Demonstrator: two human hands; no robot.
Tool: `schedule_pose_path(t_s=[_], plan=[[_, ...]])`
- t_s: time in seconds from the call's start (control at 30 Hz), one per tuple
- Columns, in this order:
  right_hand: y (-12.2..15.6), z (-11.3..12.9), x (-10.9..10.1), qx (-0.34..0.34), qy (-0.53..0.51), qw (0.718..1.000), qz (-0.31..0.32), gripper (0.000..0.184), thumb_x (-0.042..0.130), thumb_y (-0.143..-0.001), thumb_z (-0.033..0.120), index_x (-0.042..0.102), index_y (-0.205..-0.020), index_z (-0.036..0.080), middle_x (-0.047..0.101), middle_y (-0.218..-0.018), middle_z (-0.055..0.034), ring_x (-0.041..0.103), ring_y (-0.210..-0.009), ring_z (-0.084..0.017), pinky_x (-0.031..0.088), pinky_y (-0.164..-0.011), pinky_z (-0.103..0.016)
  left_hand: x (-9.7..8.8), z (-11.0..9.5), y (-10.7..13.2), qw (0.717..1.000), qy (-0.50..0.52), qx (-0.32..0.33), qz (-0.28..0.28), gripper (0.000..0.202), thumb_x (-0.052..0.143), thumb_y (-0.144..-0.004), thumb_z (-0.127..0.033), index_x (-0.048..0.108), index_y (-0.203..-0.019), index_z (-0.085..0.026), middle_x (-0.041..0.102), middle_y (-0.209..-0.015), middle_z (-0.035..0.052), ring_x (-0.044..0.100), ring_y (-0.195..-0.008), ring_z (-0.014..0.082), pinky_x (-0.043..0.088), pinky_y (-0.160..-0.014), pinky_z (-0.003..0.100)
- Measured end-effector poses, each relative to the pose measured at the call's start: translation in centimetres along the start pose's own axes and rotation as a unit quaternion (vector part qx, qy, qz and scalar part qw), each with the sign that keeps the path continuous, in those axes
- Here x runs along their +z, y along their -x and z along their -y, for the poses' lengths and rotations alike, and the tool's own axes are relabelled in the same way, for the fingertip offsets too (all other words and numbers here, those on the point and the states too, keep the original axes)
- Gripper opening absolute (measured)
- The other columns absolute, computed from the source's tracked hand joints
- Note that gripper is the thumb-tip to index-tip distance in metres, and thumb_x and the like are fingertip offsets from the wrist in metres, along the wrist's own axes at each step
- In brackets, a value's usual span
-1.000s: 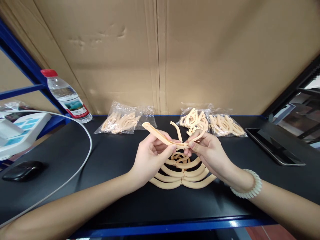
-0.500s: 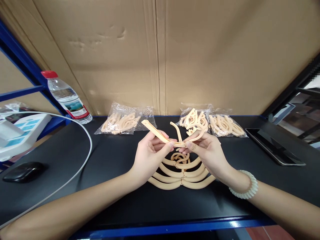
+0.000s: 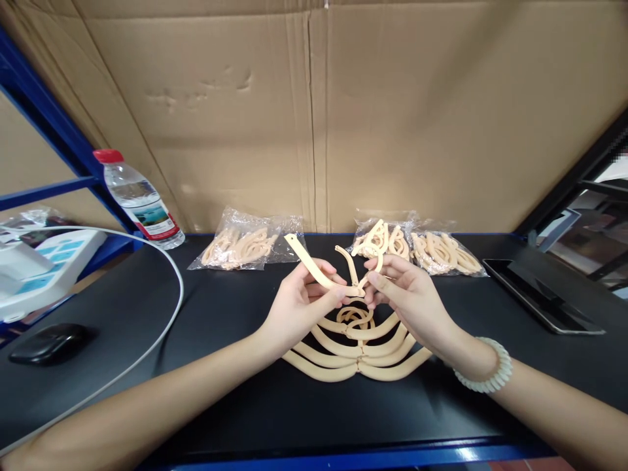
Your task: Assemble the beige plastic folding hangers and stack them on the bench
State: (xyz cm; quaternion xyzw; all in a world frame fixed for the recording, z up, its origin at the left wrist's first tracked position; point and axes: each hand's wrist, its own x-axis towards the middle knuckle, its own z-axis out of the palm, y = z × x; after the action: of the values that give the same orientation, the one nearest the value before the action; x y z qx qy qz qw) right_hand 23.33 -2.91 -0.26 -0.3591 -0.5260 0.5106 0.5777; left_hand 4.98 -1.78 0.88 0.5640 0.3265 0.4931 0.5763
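Note:
My left hand [image 3: 307,304] pinches a long, slightly bent beige strip [image 3: 311,265] with a small hole at its far end. My right hand [image 3: 405,294] grips a more strongly curved beige piece [image 3: 377,265], its lower end against the strip's right end. Whether the two are joined I cannot tell. Between the hands, another narrow curved piece [image 3: 348,261] shows; whether it lies on the table or is attached is unclear. Below the hands, several curved beige pieces [image 3: 326,374] lie in mirrored, rib-like rows, with smaller curls [image 3: 354,317] behind them, partly hidden by my hands.
Clear bags of beige pieces stand at the back left [image 3: 245,248] and right [image 3: 444,252] of the black table [image 3: 220,405]. A water bottle [image 3: 142,199], white cable [image 3: 179,288], mouse [image 3: 49,343] and power strip [image 3: 53,268] are left; a dark phone-like slab [image 3: 540,297] is right.
The right-hand piece has tilted more upright, and its lower end now angles up from the strip's end. The strip has steepened slightly. The whole view has shifted a little.

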Motion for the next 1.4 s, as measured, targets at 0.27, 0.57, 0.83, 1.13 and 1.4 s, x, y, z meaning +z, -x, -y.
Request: schedule_pose_path(t_s=[0.27, 0.57, 0.83, 1.13, 1.4], plan=[[-0.2, 0.5, 0.1, 0.008, 0.042, 0.998, 0.041, 0.022, 0.072, -0.08, 0.03, 0.062, -0.095, 0.018, 0.063, -0.062, 0.003, 0.06, -0.053, -0.01, 0.054, -0.052, -0.023, -0.1, 0.4, 0.2, 0.998, -0.015, -0.044, 0.05, 0.021, 0.08, -0.069, -0.021, 0.062, -0.079, -0.015, 0.074, -0.081, 0.0049, 0.072, -0.076, 0.0175, 0.058, -0.073, 0.028], [-1.1, 0.9, -1.4, -0.039, 0.104, 0.991, 0.073, 0.029, 0.058, -0.09, 0.043, 0.065, -0.104, 0.019, 0.065, -0.072, -0.002, 0.065, -0.064, -0.016, 0.056, -0.058, -0.03, -0.1, 0.3, 0.1, 0.998, 0.031, -0.049, 0.039, 0.027, 0.08, -0.07, -0.017, 0.053, -0.069, -0.015, 0.074, -0.081, 0.0044, 0.07, -0.07, 0.014, 0.057, -0.07, 0.026], [-3.2, -0.2, -4.5, -0.21, 0.537, 0.784, 0.232, 0.039, 0.041, -0.089, 0.005, 0.066, -0.114, 0.021, 0.067, -0.112, -0.0086, 0.057, -0.108, -0.025, 0.048, -0.094, -0.046, -0.9, 0.4, -0.8, 0.993, 0.087, -0.032, -0.067, 0.027, 0.078, -0.072, -0.016, 0.051, -0.067, -0.016, 0.074, -0.084, 0.0028, 0.068, -0.073, 0.0097, 0.053, -0.073, 0.02], [-3.5, -0.5, -5.1, -0.272, 0.61, 0.705, 0.239, 0.056, 0.035, -0.079, -0.009, 0.066, -0.114, 0.021, 0.067, -0.107, -0.0069, 0.052, -0.109, -0.025, 0.044, -0.096, -0.046, -1.1, 0.6, -1.0, 0.988, 0.112, -0.052, -0.089, 0.03, 0.08, -0.069, -0.017, 0.05, -0.068, -0.016, 0.074, -0.085, 0.003, 0.068, -0.072, 0.009, 0.053, -0.073, 0.019], [-4.4, -1.0, -4.2, -0.319, 0.695, 0.593, 0.252, 0.019, 0.058, -0.089, 0.01, 0.073, -0.097, 0.018, 0.061, -0.099, -0.0083, 0.051, -0.105, -0.025, 0.044, -0.093, -0.042, -1.0, 0.3, -1.0, 0.987, 0.128, -0.046, -0.085, 0.029, 0.079, -0.07, -0.015, 0.05, -0.069, -0.015, 0.075, -0.083, 0.0042, 0.069, -0.074, 0.0092, 0.053, -0.075, 0.018]])
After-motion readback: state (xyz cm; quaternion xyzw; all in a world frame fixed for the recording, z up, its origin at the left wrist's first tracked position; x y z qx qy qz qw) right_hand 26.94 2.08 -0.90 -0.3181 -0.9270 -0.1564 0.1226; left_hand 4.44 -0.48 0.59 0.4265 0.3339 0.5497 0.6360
